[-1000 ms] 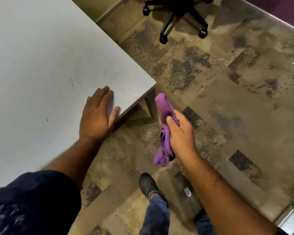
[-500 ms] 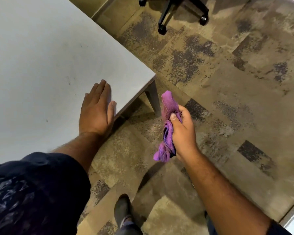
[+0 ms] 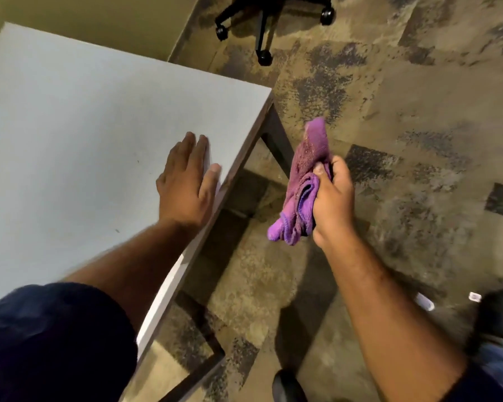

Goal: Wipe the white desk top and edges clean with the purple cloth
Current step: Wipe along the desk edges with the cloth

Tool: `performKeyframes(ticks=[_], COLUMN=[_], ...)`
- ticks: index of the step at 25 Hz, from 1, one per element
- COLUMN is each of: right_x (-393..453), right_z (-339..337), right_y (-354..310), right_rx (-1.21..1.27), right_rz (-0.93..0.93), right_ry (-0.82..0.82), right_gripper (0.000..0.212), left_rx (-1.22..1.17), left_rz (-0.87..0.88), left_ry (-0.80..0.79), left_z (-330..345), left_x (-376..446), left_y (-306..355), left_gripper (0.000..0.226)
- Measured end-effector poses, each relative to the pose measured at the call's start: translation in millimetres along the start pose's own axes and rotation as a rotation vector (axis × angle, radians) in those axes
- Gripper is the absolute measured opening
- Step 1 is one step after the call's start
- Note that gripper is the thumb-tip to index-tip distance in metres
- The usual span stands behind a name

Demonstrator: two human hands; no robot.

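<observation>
My left hand [image 3: 186, 181] lies flat and open on the flat white laminate bench [image 3: 84, 134] near its 3 o'clock edge, bracing me. My right hand [image 3: 331, 195] closes its grip on the bunched purple microfibre cloth [image 3: 302, 192], held off the bench over the carpet, ready for edge wiping.

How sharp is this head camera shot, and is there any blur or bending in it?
Head view: the left hand flat on the white desk and the right hand gripping the purple cloth are fairly sharp; the near sleeve and lower right corner smear with motion blur; wide-angle distortion splays the desk edges; lighting is dim and warm, without glare.
</observation>
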State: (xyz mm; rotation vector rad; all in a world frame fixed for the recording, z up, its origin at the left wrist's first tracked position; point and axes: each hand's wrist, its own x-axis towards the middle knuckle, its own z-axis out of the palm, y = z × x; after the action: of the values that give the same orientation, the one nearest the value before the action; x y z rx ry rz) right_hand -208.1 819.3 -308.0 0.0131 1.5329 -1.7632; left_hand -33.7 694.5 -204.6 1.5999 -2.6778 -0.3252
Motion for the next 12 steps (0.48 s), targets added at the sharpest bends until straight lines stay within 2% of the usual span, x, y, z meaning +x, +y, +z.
performKeyframes(ticks=[6,12], right_x=[-1,24], right_z=[4,39], right_y=[39,8], right_rx=[0.062,0.033], right_rz=[-0.103,-0.310], right_ry=[0.011,0.064], right_gripper=[0.025,0.047], left_rx=[-0.082,-0.136], left_rz=[0.060,0.102], left_ry=[0.155,0.210], left_z=[7,13], left_x=[-4,-4], left_y=[-6,-9], left_gripper=[0.055,0.048])
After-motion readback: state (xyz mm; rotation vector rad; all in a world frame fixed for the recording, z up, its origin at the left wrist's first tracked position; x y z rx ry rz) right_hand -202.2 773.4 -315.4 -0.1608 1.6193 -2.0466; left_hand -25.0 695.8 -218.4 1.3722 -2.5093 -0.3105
